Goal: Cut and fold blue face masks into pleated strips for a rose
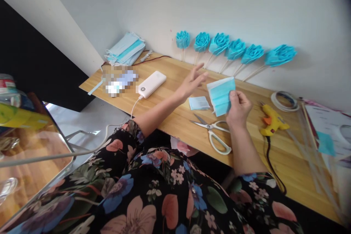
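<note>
My right hand (239,109) pinches a blue pleated piece of face mask (221,95) by its right edge, holding it up over the table. To its left, my left hand (192,83) reaches out with fingers apart and nothing in them. A pale folded mask piece (199,103) lies on the wood just below that hand. Scissors with white handles (212,128) rest nearby, their blades apart and pointing left. Along the wall stand several blue flowers (236,49) on thin sticks, leaning against it.
A stack of face masks (127,49) sits at the table's back left. A white power bank (152,84) with a cable is in front of it. On the right are a yellow glue gun (274,120), a coil of white wire (285,101) and clear glue sticks (307,153).
</note>
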`<act>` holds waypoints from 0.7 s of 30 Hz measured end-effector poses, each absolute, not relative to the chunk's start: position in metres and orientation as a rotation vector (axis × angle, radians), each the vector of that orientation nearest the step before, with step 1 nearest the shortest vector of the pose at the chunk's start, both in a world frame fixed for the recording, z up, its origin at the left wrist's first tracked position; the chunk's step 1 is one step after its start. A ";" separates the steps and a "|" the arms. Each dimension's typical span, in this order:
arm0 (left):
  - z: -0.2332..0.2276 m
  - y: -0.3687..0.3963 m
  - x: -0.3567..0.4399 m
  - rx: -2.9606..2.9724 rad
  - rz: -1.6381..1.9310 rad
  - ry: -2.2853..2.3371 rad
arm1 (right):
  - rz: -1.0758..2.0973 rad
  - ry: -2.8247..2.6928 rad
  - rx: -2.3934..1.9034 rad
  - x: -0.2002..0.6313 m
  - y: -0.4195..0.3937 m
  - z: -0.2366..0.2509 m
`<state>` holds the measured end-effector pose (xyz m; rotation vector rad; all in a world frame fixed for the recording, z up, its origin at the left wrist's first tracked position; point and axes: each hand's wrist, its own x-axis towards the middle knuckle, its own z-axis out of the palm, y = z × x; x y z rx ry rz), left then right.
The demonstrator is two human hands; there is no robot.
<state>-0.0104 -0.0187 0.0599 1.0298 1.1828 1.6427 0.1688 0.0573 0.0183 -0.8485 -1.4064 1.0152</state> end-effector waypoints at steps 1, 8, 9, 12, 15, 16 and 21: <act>0.058 -0.014 -0.006 0.954 1.604 1.115 | 1.029 -1.389 -0.850 0.168 0.058 0.019; 0.054 -0.004 0.018 0.837 1.482 0.999 | 0.974 -1.411 -0.927 0.169 0.063 0.015; 0.054 -0.003 0.019 0.864 1.488 1.035 | 0.977 -1.428 -0.926 0.170 0.063 0.014; 0.057 -0.004 0.020 0.917 1.534 1.172 | 0.995 -1.463 -0.911 0.172 0.063 0.013; 0.068 -0.031 0.022 0.967 1.628 1.262 | 0.994 -1.453 -0.918 0.173 0.063 0.015; 0.072 -0.048 0.023 1.009 1.651 1.258 | 0.994 -1.441 -0.924 0.174 0.063 0.016; 0.065 -0.169 0.018 1.144 1.243 1.120 | 0.936 -1.449 -0.948 0.173 0.063 0.016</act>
